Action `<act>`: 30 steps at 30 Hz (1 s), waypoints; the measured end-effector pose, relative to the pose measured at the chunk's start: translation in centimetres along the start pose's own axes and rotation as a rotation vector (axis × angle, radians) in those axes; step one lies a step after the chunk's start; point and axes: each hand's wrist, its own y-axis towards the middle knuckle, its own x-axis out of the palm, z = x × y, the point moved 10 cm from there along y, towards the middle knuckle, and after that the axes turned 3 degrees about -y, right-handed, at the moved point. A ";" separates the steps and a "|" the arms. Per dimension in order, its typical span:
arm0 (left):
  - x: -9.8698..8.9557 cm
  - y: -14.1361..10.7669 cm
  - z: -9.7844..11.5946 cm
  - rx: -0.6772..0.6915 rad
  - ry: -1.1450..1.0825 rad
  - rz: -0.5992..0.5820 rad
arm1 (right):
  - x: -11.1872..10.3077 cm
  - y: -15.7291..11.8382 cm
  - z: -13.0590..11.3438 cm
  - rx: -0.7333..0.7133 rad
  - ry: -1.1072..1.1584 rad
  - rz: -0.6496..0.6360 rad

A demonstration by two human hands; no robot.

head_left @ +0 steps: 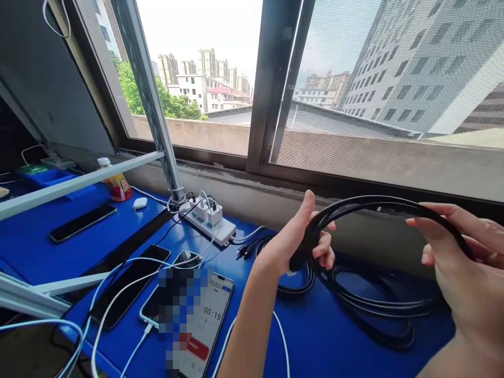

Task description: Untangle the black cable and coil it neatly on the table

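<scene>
A black cable [372, 200], gathered in loops, stretches between my two hands above the blue tabletop. My left hand [293, 239] has its fingers curled round the left side of the loops, thumb pointing up. On the right, my right hand [464, 257] grips the other side between thumb and fingers. Lower loops [378, 304] of black cable show beneath; whether they hang or rest on the table I cannot tell. Behind my left wrist lies another coiled black cable [297, 289], partly hidden, with black plug ends [244, 251] to its left.
A power strip [208, 223] with chargers stands by the wall. Phones lie left of my forearm, one [208, 320] showing a timer. White cables [114, 304] cross the table. A metal frame post [151, 89], a drink bottle [117, 181] and a blue tray [51, 177] are further left.
</scene>
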 end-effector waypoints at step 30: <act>-0.6 -3.3 6.6 0.572 0.449 0.420 | 0.8 -1.2 -4.4 -0.182 0.067 0.100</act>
